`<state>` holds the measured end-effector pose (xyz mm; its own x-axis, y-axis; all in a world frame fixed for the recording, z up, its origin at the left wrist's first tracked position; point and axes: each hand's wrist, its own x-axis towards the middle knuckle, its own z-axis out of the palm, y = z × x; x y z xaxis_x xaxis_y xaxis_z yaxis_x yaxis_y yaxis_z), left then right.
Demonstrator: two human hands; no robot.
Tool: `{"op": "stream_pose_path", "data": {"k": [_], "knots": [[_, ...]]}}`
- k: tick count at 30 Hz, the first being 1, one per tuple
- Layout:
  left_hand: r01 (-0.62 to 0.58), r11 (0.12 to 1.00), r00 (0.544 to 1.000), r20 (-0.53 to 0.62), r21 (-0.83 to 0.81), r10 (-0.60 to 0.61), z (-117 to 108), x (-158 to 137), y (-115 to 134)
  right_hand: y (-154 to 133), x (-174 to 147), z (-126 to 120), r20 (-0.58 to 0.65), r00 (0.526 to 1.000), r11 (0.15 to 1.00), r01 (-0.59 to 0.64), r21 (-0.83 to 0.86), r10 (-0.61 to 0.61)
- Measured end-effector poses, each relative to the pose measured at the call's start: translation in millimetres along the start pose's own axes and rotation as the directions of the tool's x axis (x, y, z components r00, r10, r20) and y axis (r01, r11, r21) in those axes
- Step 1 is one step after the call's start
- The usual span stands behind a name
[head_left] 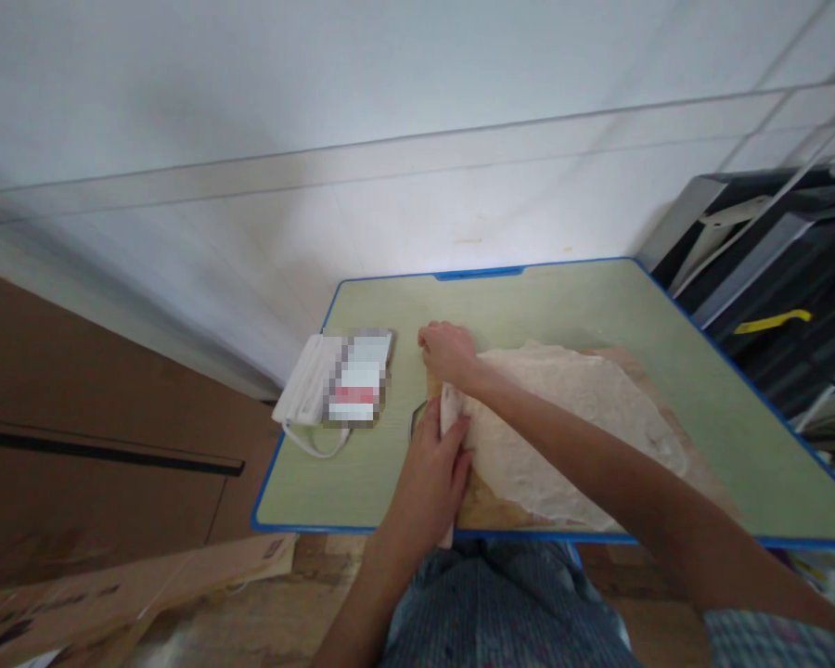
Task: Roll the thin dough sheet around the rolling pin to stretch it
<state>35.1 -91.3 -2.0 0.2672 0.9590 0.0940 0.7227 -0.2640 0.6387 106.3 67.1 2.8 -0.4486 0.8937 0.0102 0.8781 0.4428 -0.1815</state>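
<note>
A wide, thin sheet of dough [563, 427] lies on a wooden board [491, 506], with an uneven edge and a floury surface. Along the board's left side runs a pale rolling pin [449, 408], pointing away from me. My left hand [435, 464] is closed around its middle, and its near end sticks out past the table edge. My right hand [449, 353] reaches across the dough to the board's far left corner, just beyond the pin's far end. Its fingers are curled, and what they hold, if anything, is hidden.
The light green table [549, 297] has a blue rim. A phone [358, 380] leans on a white case [310, 380] with a strap, left of the board. A metal loop [416, 419] shows beside my left hand. Behind stands a white wall; dark folders [758, 241] are at right.
</note>
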Motion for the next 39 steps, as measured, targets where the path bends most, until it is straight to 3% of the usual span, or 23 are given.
{"op": "stream_pose_path", "data": {"k": [6,11,19,25,30,39], "knots": [[0.018,1.000,0.999,-0.028,0.020,-0.017,8,-1,-2,-1,-4,-3,-0.013,1.000,0.999,0.013,-0.047,-0.013],[-0.032,0.995,0.998,-0.046,0.090,0.037,15,-2,-4,10,-17,-7,-0.013,1.000,0.998,0.006,-0.059,-0.007],[-0.112,0.981,0.994,0.033,0.158,0.108,11,0,4,38,-41,-9,0.025,1.000,0.999,-0.001,-0.032,0.002],[-0.037,0.998,0.998,0.043,0.053,0.035,7,-1,3,19,-26,-4,0.031,0.999,0.999,-0.034,-0.022,0.035],[-0.004,0.999,1.000,-0.012,-0.049,0.004,2,-1,1,1,-10,-2,0.046,0.999,1.000,0.013,-0.021,-0.012],[0.001,0.999,0.999,-0.042,-0.036,-0.003,4,-2,3,-4,-9,-5,0.029,0.998,0.998,0.053,-0.015,-0.053]]}}
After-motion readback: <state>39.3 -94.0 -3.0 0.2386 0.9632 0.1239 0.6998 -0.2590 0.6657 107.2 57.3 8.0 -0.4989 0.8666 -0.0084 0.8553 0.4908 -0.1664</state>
